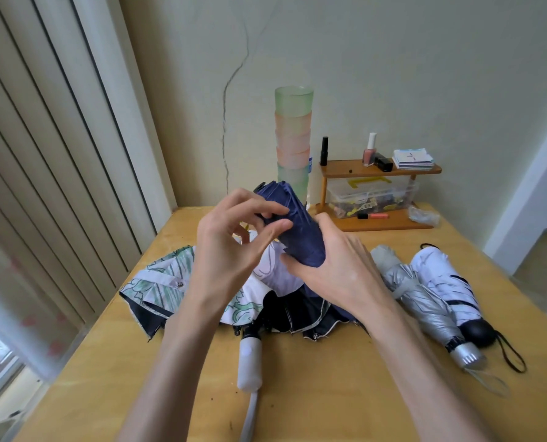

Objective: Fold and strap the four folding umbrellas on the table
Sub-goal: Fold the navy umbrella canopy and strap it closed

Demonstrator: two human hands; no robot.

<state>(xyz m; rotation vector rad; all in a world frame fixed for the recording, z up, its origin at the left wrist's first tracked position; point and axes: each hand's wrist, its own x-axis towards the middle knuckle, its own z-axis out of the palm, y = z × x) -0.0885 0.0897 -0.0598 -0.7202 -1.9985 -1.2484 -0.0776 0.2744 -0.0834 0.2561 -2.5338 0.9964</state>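
Umbrella (297, 231), navy, slants from right hand (339, 269) up and leftward.

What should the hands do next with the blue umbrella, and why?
Probably wrap the strap round the blue umbrella and fasten it. The right hand grips its gathered cloth, the left hand pinches the folds, and no strap shows round it yet.

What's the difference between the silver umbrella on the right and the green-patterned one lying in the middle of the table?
The silver umbrella is rolled into a tight bundle with a band around it; the green-patterned umbrella lies loose, its canopy spread. The silver umbrella ends in a silver handle, the green-patterned umbrella in a white handle. Both lie on the table with handles toward the camera.
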